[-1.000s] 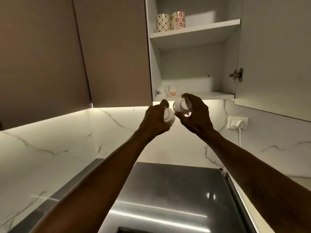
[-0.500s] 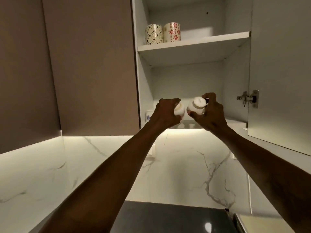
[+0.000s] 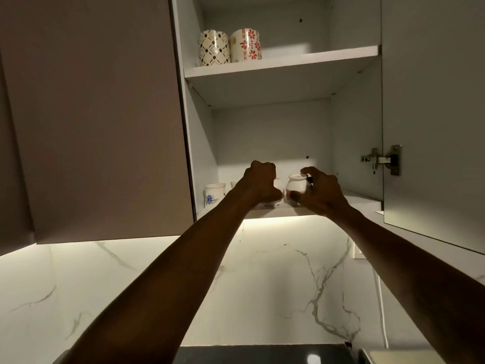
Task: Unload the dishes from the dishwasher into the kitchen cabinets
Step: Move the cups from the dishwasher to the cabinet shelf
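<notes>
White marble-look backsplash (image 3: pixel 262 285) with grey veins, warm glow (image 3: pixel 275 223) along its top, closed taupe cabinet door (image 3: pixel 105 114) at left, open white wall cabinet (image 3: pixel 273 132) with two shelves, metal hinge (image 3: pixel 380 160) on its swung-open door (image 3: pixel 433 114) at right, dark glossy surface (image 3: pixel 262 354) below

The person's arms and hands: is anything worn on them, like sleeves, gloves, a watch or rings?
Nothing shows. The left forearm and right forearm are bare to the picture's edge, no sleeves. The left hand and right hand wear no gloves; no watch, band or ring shows in this dim light.
</notes>
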A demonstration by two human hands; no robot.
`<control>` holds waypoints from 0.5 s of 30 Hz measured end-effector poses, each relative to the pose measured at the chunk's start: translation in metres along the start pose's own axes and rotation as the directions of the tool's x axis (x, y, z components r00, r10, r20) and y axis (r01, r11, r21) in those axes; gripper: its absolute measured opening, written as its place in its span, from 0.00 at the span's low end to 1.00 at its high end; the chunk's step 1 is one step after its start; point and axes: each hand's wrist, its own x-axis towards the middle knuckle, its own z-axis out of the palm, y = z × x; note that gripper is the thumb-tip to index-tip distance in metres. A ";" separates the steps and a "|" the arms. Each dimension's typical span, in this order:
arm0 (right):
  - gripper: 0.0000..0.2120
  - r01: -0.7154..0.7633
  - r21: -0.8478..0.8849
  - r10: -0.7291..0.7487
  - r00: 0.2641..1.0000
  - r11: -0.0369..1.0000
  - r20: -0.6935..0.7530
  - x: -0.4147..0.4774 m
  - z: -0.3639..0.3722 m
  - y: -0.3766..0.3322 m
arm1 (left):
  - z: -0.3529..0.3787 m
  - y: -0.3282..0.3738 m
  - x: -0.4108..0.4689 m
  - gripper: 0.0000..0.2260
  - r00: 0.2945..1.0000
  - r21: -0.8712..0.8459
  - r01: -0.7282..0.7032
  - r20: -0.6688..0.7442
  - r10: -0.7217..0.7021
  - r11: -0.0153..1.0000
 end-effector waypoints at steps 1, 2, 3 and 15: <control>0.35 -0.003 -0.011 0.003 1.000 1.000 0.004 0.002 0.000 0.000 | 0.000 0.001 0.002 0.23 1.000 0.006 0.001 0.005 -0.001 1.000; 0.35 -0.008 -0.019 0.008 1.000 1.000 0.015 0.003 -0.001 -0.001 | 0.000 0.001 0.002 0.23 1.000 0.009 0.001 0.005 -0.001 1.000; 0.36 -0.015 -0.025 0.016 1.000 1.000 0.027 0.004 -0.001 -0.001 | -0.002 0.003 0.002 0.23 1.000 0.013 -0.001 0.005 0.001 1.000; 0.44 -0.102 -0.038 0.104 0.994 0.994 0.033 -0.009 -0.010 -0.011 | -0.002 0.014 -0.024 0.20 0.988 0.137 -0.047 -0.142 0.066 0.990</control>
